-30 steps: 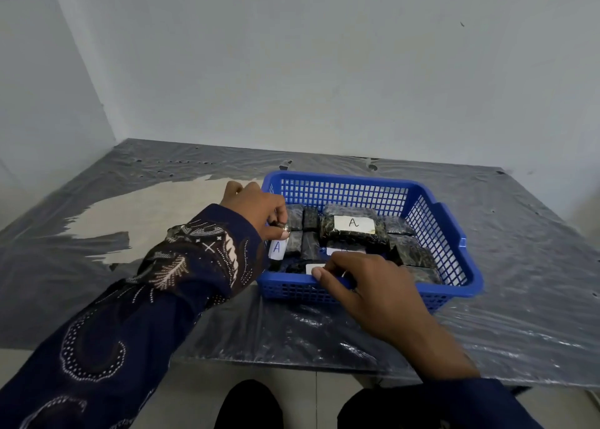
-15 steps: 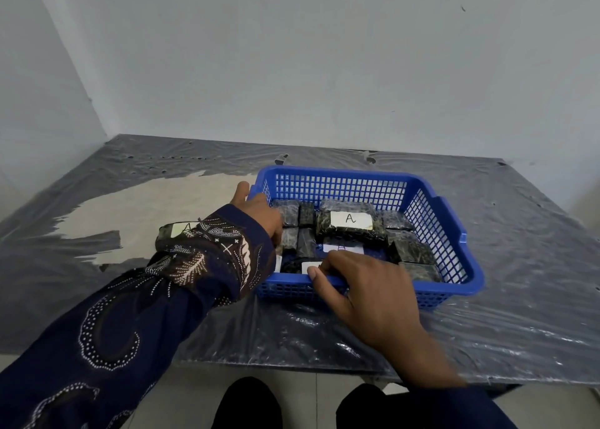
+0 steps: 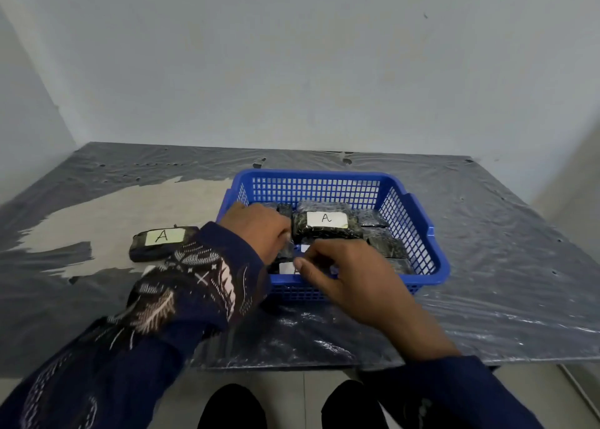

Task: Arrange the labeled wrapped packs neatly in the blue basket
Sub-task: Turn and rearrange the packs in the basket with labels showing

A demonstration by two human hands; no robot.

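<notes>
The blue basket [image 3: 431, 243] stands mid-table and holds several dark wrapped packs. One pack with a white "A" label [image 3: 326, 224] lies on top at the back. My left hand [image 3: 256, 230] reaches into the basket's left side, its fingers curled down round an upright dark pack [image 3: 286, 250]. My right hand [image 3: 341, 272] comes over the near rim, with its thumb on the white label of a front pack [image 3: 287, 268] and its fingers curled over that pack. Another labeled pack [image 3: 159, 241] lies on the table left of the basket, beside my left sleeve.
A wrinkled plastic sheet [image 3: 487, 266] covers the table, with a bare pale patch [image 3: 113, 214] at the left. Walls [image 3: 292, 71] close off the back and left sides. The table's near edge [image 3: 292, 365] is just below my forearms, with my feet on the floor under it.
My left hand has dropped lower into the basket's left side. My right hand has moved in over the front pack, closer to the left hand. The pack on the table has come into view.
</notes>
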